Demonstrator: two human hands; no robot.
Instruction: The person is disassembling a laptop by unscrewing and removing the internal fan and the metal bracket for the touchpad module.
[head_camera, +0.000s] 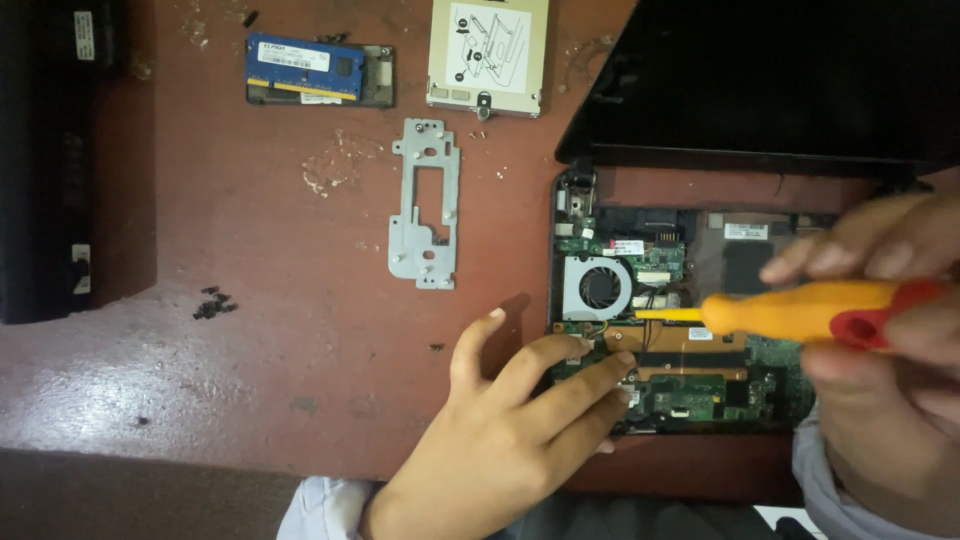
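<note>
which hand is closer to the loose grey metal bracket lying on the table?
Left. The left hand lies just right of and below the grey metal bracket; the right hand, holding the orange screwdriver, is at the far right edge.

Place looked like small electronics repair workshop, possibly home bench; view too tight to be sure. Worn reddish counter (300, 330), scratched, dusted with debris. Opened laptop (660, 330) lay with circuit board and cooling fan (598, 287) exposed. Removed parts spread about: blue memory module (305, 68), metal bracket (427, 203), drive caddy (488, 55), loose black screws (213, 305).
</note>
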